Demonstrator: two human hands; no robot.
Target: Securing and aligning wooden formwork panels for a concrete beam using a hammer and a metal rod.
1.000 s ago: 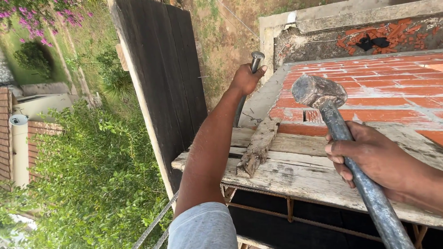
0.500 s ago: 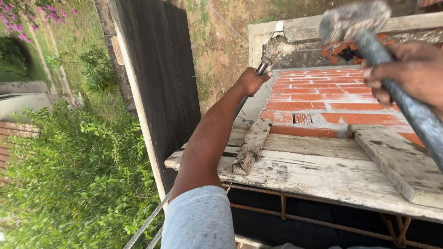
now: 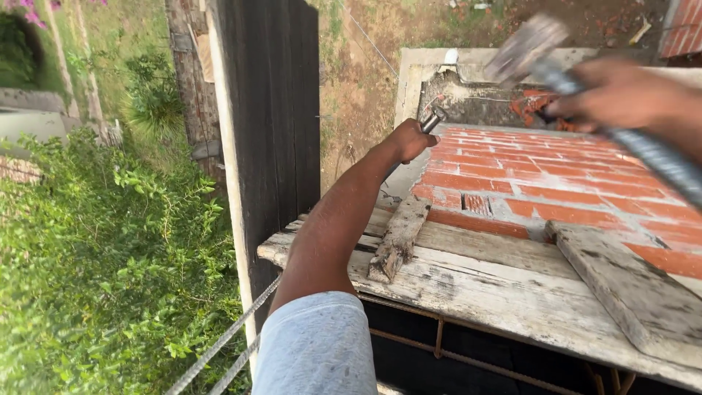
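Observation:
My left hand [image 3: 409,140] grips a metal chisel [image 3: 433,118] and holds it against the edge of a red brick wall [image 3: 526,175], near a patch of grey mortar [image 3: 468,99]. My right hand [image 3: 621,93] is raised at the upper right, blurred by motion, closed on the ribbed steel handle of a heavy hammer [image 3: 523,45]. The hammer head sits above and to the right of the chisel, apart from it. My left arm reaches forward from a grey sleeve [image 3: 314,344].
Weathered wooden planks [image 3: 497,278] form a scaffold platform below the wall, with a loose wood scrap [image 3: 398,238] and a thicker board [image 3: 629,278] on them. A dark timber formwork board [image 3: 270,124] stands to the left. Steel rebar [image 3: 219,344], bushes and bare ground lie below.
My right hand has swung the hammer from low by the planks up to the upper right. The left hand keeps the chisel at the wall. The view has tilted.

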